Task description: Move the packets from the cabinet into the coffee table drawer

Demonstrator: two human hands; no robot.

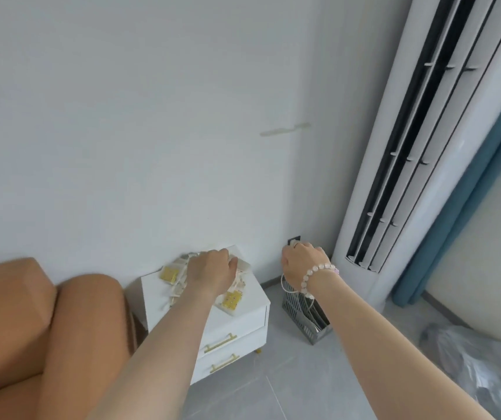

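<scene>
A small white cabinet (240, 321) with two gold-handled drawers stands against the wall. On its top lies a loose pile of packets (169, 274), some yellow-patterned, some pale. My left hand (210, 271) reaches down onto the far part of the pile, and its fingers curl into the packets; the fingertips are hidden behind the knuckles. My right hand (302, 263), with a bead bracelet on the wrist, hovers in the air to the right of the cabinet. Its fingers are loosely curled with nothing seen in them. The coffee table is out of view.
An orange sofa (9, 313) fills the lower left, right beside the cabinet. A grey file rack (305, 318) stands on the floor below my right hand. A white tower air conditioner (410, 147), a blue curtain (470, 192) and a plastic-wrapped bundle (486, 359) occupy the right.
</scene>
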